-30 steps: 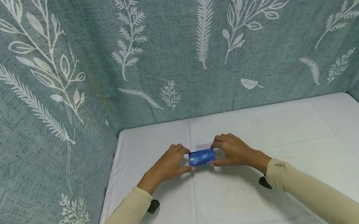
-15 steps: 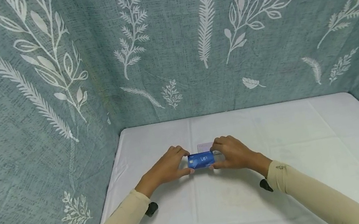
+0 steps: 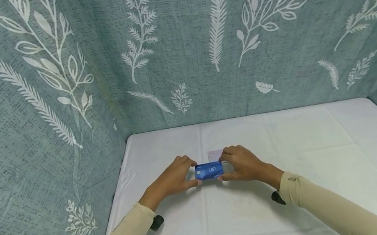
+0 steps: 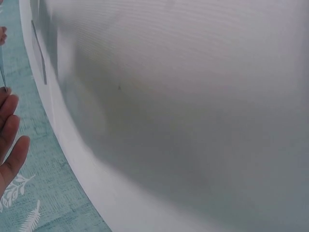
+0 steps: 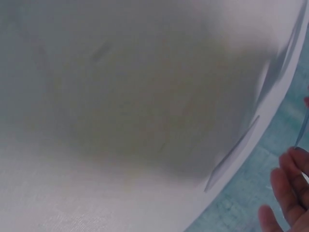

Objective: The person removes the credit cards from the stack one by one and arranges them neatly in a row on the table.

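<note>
A blue card (image 3: 209,171) printed "VIP", with a chip mark at its left, is held up with its face toward the head camera. My left hand (image 3: 174,177) pinches its left end between thumb and fingers. At the right end, my right hand (image 3: 242,163) pinches it the same way. Behind the card, a pale pinkish flat card (image 3: 215,156) lies on the table, partly covered by the right fingers. In the left wrist view the fingers (image 4: 9,128) show at the left edge; the right wrist view catches the other hand's fingers (image 5: 287,186) at its lower right.
A white cloth covers the table (image 3: 312,163), which ends at a green-blue leaf-patterned curtain (image 3: 184,47) behind and at the sides. Small black devices (image 3: 157,222) sit under both wrists.
Both hands have drawn the blue card slightly toward the body and to the left. More of the pale card behind it shows. The grip looks the same.
</note>
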### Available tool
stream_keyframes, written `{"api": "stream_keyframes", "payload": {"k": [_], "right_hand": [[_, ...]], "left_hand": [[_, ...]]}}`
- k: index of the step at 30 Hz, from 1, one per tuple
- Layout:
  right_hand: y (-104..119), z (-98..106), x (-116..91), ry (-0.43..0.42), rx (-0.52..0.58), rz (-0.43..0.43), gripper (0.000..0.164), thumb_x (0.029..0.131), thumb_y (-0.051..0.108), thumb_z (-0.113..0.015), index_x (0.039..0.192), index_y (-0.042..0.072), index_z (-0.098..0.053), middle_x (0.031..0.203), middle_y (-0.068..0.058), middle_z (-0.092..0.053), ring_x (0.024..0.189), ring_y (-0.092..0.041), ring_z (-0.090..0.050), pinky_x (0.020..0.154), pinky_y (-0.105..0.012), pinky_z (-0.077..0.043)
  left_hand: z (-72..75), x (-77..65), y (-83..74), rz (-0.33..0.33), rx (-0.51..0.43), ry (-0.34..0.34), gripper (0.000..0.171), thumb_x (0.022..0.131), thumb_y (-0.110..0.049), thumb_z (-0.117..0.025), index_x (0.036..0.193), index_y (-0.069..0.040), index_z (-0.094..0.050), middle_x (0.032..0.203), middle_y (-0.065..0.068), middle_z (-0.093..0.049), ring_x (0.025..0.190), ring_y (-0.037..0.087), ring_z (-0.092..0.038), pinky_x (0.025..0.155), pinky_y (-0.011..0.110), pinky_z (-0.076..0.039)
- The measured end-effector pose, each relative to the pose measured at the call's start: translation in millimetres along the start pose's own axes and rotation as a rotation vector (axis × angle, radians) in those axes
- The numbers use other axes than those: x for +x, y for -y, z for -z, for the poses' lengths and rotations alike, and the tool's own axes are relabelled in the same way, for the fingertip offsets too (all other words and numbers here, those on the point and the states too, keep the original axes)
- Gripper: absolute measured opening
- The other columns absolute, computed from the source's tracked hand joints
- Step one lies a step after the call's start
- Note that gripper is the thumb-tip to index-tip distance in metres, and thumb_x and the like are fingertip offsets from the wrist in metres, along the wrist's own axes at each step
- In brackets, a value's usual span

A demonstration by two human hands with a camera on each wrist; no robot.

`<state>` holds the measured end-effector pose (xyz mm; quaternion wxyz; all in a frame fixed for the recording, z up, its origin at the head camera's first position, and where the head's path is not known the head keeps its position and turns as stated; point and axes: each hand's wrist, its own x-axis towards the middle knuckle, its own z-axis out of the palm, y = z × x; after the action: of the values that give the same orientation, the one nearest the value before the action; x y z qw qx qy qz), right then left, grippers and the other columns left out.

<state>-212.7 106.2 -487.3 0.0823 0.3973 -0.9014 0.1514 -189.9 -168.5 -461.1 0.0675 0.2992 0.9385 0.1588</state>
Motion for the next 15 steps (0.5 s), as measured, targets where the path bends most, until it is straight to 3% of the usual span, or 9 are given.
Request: {"api": "stream_keyframes", "payload": {"k": [15], "right_hand": [[16.2,-5.4,3.2,0.007,-0.035,0.002,0.055,0.080,0.055,-0.079,0.111,0.010,-0.074,0.107,-0.004,-0.069,0.098,-0.019,-0.064,0.083,-0.039,-0.053]], "left_hand": [[-0.8,-15.2,5.4,0.011,-0.017,-0.005,0.056,0.089,-0.043,-0.075,0.130,-0.006,-0.061,0.124,0.008,-0.061,0.111,0.022,-0.051,0.098,0.043,-0.048]]}}
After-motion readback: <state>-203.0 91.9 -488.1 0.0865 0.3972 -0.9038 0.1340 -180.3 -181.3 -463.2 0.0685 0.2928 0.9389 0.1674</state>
